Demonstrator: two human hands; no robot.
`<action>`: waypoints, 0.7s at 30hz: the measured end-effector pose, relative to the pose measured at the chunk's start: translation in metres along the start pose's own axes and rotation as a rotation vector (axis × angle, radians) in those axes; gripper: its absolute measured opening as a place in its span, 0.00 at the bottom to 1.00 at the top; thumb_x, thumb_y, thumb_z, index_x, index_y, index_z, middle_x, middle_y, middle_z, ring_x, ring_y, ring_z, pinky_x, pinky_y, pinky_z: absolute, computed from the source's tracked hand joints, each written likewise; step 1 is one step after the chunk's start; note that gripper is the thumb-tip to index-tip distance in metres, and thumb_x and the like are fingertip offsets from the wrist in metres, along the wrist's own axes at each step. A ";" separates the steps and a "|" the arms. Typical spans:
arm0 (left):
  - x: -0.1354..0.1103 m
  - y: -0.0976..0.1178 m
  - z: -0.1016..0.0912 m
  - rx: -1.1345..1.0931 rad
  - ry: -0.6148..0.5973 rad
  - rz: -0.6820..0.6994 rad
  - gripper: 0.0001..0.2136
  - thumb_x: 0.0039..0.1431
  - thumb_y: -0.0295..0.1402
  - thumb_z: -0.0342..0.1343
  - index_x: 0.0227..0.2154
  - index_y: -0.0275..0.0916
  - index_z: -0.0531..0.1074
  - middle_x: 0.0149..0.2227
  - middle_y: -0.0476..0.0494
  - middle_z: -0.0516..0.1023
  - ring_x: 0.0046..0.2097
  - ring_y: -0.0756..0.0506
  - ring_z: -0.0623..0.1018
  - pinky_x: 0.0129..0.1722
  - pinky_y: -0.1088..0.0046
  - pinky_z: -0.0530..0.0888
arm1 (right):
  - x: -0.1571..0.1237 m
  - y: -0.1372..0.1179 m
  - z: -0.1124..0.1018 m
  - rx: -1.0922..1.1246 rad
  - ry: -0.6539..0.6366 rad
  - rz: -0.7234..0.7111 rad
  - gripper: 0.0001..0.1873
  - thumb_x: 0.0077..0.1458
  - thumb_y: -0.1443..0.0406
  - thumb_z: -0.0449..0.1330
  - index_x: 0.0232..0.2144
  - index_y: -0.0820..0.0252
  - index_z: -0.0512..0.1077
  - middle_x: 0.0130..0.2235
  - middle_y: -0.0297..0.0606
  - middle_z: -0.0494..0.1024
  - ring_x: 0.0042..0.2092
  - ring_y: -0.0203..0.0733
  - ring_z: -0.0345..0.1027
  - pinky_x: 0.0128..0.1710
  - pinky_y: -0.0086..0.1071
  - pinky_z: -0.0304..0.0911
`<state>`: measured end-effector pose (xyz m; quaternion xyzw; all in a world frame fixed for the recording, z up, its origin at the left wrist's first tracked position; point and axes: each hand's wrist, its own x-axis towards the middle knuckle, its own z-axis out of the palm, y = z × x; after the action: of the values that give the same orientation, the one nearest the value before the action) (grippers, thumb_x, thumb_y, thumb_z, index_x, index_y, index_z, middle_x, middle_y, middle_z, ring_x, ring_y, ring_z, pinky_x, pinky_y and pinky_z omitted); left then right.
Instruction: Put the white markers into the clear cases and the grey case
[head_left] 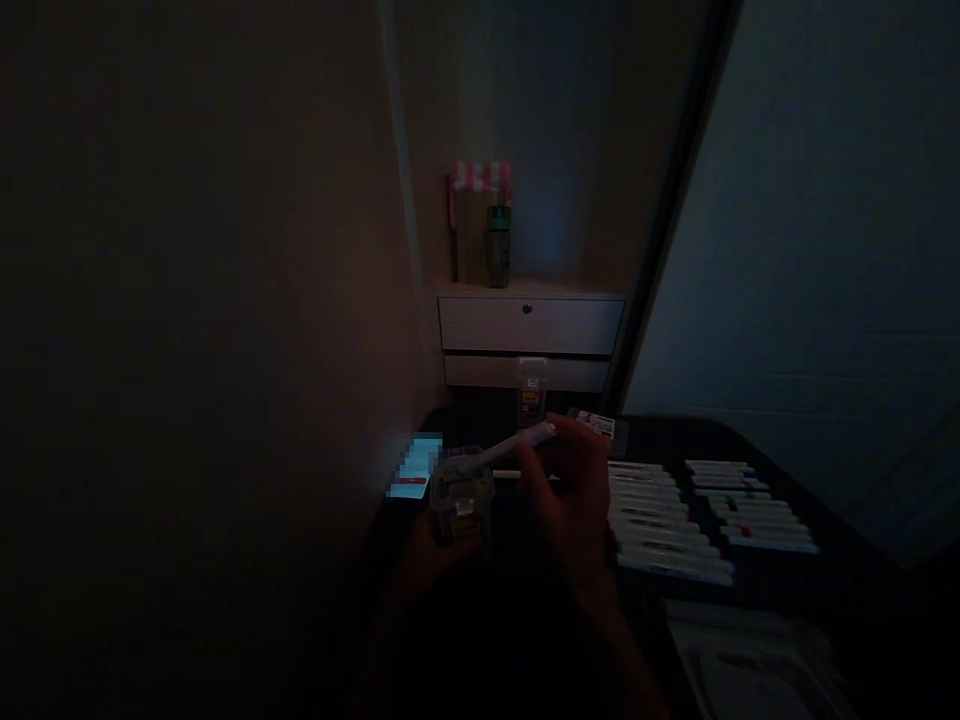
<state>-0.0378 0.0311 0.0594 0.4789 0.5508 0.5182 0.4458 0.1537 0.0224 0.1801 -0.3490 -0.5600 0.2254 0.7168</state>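
In the dim light my left hand [435,548] is closed around a small clear plastic container [465,510] with a yellowish label on its front. Between the fingers of my right hand [570,475] is a white marker [517,440]. It slants down to the left, its lower end at the container's open top. I cannot tell whether that end is inside. Beside my right hand, several white markers [667,535] lie side by side on the dark table. Another white marker [506,474] lies partly behind the hand.
Further right lies a second group of markers [757,505]. A lit screen [417,465] is left of the container. Behind stand another clear container [532,400] and a labelled clear case [600,428]. White drawers [487,325] carry a green bottle [498,250]. A clear tray-like object [750,650] lies front right.
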 end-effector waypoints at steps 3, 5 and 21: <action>0.000 0.003 0.001 0.000 -0.006 -0.006 0.34 0.33 0.37 0.78 0.47 0.35 0.76 0.47 0.33 0.85 0.51 0.31 0.83 0.52 0.54 0.79 | -0.003 0.005 0.006 -0.118 -0.109 -0.038 0.20 0.62 0.61 0.65 0.56 0.50 0.69 0.44 0.35 0.80 0.33 0.36 0.74 0.31 0.30 0.71; 0.000 0.004 0.001 0.018 -0.005 -0.002 0.33 0.32 0.37 0.78 0.46 0.34 0.77 0.47 0.32 0.85 0.51 0.30 0.84 0.52 0.54 0.79 | -0.005 0.008 0.012 -0.185 -0.189 -0.071 0.18 0.64 0.61 0.63 0.56 0.51 0.70 0.45 0.36 0.80 0.33 0.36 0.74 0.34 0.31 0.71; 0.002 0.006 0.000 -0.022 -0.038 0.056 0.35 0.33 0.37 0.78 0.48 0.36 0.77 0.51 0.32 0.85 0.53 0.30 0.83 0.52 0.56 0.79 | -0.011 -0.016 0.028 -0.223 -0.260 0.000 0.14 0.64 0.62 0.61 0.51 0.52 0.76 0.46 0.40 0.75 0.38 0.40 0.73 0.38 0.35 0.72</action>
<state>-0.0375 0.0329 0.0656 0.4990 0.5230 0.5272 0.4466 0.1229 0.0104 0.1885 -0.3940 -0.6697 0.2050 0.5951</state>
